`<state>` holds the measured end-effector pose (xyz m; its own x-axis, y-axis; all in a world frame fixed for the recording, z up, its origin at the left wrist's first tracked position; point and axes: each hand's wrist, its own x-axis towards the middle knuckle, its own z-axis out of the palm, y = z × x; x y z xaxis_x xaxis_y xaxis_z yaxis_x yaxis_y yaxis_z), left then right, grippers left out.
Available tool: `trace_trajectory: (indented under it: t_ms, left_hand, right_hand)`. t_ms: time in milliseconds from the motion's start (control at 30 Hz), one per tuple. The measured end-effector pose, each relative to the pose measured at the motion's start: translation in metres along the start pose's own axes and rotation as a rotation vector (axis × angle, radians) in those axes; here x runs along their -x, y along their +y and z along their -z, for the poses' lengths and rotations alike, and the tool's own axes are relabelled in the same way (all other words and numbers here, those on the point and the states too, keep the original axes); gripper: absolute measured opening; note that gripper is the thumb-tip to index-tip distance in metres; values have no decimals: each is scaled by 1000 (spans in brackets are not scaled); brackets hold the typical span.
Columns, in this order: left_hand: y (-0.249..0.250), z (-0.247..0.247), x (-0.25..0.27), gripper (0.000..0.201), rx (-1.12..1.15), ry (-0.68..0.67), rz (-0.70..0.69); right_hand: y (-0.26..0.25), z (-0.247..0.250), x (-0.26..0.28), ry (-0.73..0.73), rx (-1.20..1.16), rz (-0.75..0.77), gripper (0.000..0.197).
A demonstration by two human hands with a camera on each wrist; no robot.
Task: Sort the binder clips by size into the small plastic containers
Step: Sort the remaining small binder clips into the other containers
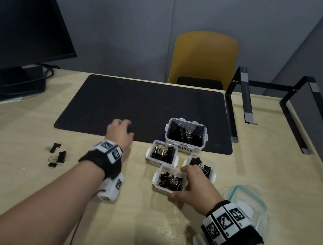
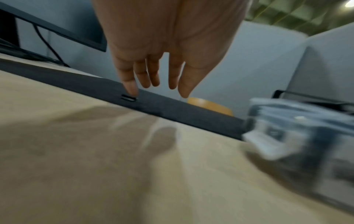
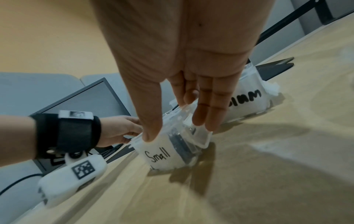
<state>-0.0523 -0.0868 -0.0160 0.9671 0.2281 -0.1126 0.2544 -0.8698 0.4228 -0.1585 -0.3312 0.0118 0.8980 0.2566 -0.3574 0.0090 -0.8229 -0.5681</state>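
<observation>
Four clear plastic containers of black binder clips stand together: the large one [image 1: 184, 146] on the black mat, a medium one [image 1: 160, 162], a third [image 1: 211, 176] to the right, and the one labelled "Small" [image 1: 162, 189] [image 3: 159, 157] nearest me. My right hand [image 1: 178, 182] [image 3: 176, 130] grips the Small container, thumb on its front wall and fingers over its far rim. My left hand [image 1: 126, 126] [image 2: 159, 89] hovers over the mat's front edge with straight, relaxed fingers. Its little finger touches a small black clip [image 2: 129, 98] lying on the mat. Three loose clips [image 1: 56, 154] lie at the left.
A glass dish with a teal rim [image 1: 259, 200] sits at my right wrist. A monitor [image 1: 15, 18] stands at the back left, a black metal stand [image 1: 283, 102] at the back right, and a yellow chair [image 1: 204, 57] behind the table.
</observation>
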Motion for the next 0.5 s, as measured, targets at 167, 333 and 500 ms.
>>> trace_trajectory:
  t_ms: [167,333,500]
  left_hand:
    - [-23,-1,-43,47,-192,-110,100]
    - [-25,-1,-56,36,-246,-69,123]
    - [-19,4,-57,24,-230,-118,116]
  right_hand:
    - [1,0,-1,-5,6,1,75]
    - [1,1,-2,-7,8,0,75]
    - [1,1,-1,-5,1,5,75]
